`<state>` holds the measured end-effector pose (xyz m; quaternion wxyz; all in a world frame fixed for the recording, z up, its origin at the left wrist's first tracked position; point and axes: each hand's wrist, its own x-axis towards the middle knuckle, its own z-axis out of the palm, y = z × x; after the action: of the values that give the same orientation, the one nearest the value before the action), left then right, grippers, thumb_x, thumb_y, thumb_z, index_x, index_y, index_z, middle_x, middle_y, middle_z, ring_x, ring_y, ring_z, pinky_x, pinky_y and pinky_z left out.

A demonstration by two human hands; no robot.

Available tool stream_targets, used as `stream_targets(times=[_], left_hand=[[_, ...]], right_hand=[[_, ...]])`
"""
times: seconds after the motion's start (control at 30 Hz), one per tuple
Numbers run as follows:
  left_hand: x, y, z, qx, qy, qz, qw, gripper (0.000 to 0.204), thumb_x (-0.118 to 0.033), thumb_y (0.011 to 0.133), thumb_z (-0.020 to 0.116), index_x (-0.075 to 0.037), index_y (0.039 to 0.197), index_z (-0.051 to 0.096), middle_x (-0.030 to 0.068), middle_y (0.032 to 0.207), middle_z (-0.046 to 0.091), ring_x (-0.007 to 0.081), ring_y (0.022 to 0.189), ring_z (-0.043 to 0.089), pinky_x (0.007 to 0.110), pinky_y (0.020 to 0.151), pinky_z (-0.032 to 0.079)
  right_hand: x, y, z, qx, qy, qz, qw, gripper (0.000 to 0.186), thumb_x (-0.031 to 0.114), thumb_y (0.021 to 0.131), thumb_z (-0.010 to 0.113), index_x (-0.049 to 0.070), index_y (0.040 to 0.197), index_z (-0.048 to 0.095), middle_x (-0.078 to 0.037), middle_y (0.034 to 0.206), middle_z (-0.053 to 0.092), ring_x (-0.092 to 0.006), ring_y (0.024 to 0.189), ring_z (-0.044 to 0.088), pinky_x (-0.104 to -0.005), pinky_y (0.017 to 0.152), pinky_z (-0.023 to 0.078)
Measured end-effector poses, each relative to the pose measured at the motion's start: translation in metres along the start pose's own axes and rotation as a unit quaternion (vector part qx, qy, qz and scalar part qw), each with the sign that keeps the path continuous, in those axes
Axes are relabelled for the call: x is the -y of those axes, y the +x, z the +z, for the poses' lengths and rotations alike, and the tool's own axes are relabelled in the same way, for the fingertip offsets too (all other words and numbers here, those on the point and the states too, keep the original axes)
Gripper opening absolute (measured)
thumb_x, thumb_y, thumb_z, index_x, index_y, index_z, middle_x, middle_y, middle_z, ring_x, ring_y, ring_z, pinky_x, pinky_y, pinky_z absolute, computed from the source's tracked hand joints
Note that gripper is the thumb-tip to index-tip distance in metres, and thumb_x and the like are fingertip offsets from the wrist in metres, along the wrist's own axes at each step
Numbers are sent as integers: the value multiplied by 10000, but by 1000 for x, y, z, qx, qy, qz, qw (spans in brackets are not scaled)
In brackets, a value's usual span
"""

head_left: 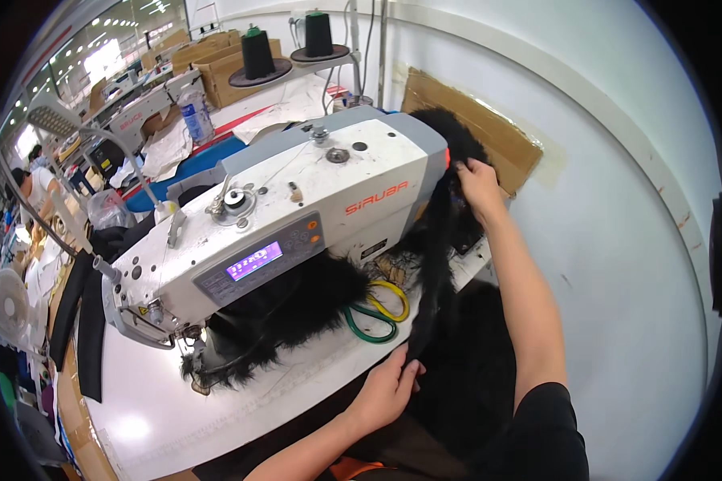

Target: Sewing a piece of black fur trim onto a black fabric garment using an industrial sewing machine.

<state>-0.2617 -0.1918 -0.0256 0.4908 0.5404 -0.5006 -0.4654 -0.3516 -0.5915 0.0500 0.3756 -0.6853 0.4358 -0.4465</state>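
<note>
My right hand (480, 188) is closed on black fur (457, 132) bunched at the right end of a white sewing machine (297, 200). From there a long black fur strip (435, 276) hangs down toward the table's front edge. At that edge, my left hand (383, 391) pinches the strip's lower part between thumb and fingers. Another black fur piece (313, 301) lies under the machine's arm, one end by the needle. Between this piece and my left hand rest scissors with yellow and green handles (407, 303); their blades are hidden.
Two black thread cones (318, 36) stand behind the machine. A flattened cardboard sheet (473, 120) leans on the white wall (618, 264) close to my right arm. Black strips (91, 337) hang by the table's left side, near a white fan (10, 305). A person (38, 188) is far left.
</note>
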Motion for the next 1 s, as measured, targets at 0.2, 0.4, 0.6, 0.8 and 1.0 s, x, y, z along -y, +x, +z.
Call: stream_targets(times=[0.2,0.4,0.6,0.8,1.0], left_hand=[[5,-45,-27,-23,189,70,979,550,-223,1081,633,12,1543,451,202,1226,722,315,970,759,396,847,601],[-5,-136,-103,5,143,49,989,424,-271,1033,706,-48,1390,656,131,1062,755,331,872,747,409,752,615],[-8,-179,-229,-189,397,168,882,224,-112,921,766,-86,1142,748,64,856,710,272,750,695,395,653,563],[2,-174,-324,-178,536,113,817,381,48,824,690,-90,1174,746,71,1204,689,293,1085,647,392,910,546],[9,-144,-341,-91,538,183,818,498,56,756,694,-188,1185,768,43,1259,670,284,1108,643,384,955,534]], right_hand=[[-31,33,12,47,86,44,994,549,248,1055,665,103,1572,552,-21,1250,735,-114,911,635,-265,815,512],[-13,-58,4,-117,-124,-158,972,399,332,1090,640,22,1327,727,-132,1250,756,-220,1122,690,-340,1012,522],[61,-258,48,208,-36,-101,972,168,149,1068,648,16,1004,728,-31,792,681,-85,672,589,-214,621,445],[133,-370,181,473,-29,-356,805,285,78,911,755,1,1186,760,-193,1279,731,-357,1137,701,-455,1019,544],[147,-413,243,401,-143,-345,837,411,141,977,690,-72,1324,634,-265,1381,619,-429,1306,557,-528,1113,442]])
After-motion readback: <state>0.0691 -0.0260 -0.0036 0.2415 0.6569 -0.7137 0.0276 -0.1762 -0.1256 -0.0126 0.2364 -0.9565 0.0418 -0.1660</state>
